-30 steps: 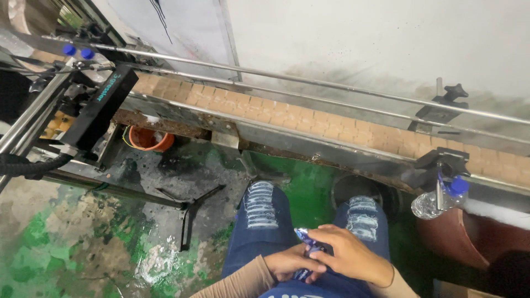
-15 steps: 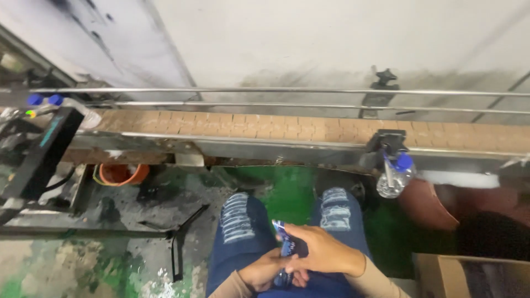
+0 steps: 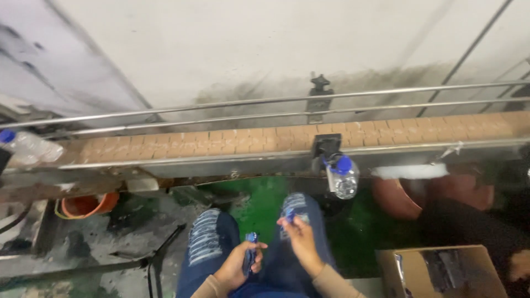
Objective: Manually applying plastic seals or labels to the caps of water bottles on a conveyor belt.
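Note:
I sit with my knees in torn blue jeans in front of a conveyor belt (image 3: 243, 140) of tan plastic links. My left hand (image 3: 240, 265) is closed around a small stack of blue label sleeves (image 3: 250, 259) above my left thigh. My right hand (image 3: 298, 234) is raised over my right knee and pinches one blue sleeve (image 3: 289, 217) between its fingertips. The two hands are apart. A clear plastic bottle with a blue cap (image 3: 344, 176) hangs on a bracket at the belt's near edge, just above my right hand.
Another clear bottle (image 3: 27, 146) lies on the belt at the far left. Two steel guide rails (image 3: 221, 110) run along the belt. An orange bucket (image 3: 83, 205) sits under the belt at left. A brown tub (image 3: 397, 198) and an open cardboard box (image 3: 441, 270) are at right.
The view has swung to the right along the belt. My hands have separated: the right hand has lifted away with a single sleeve while the left keeps the stack.

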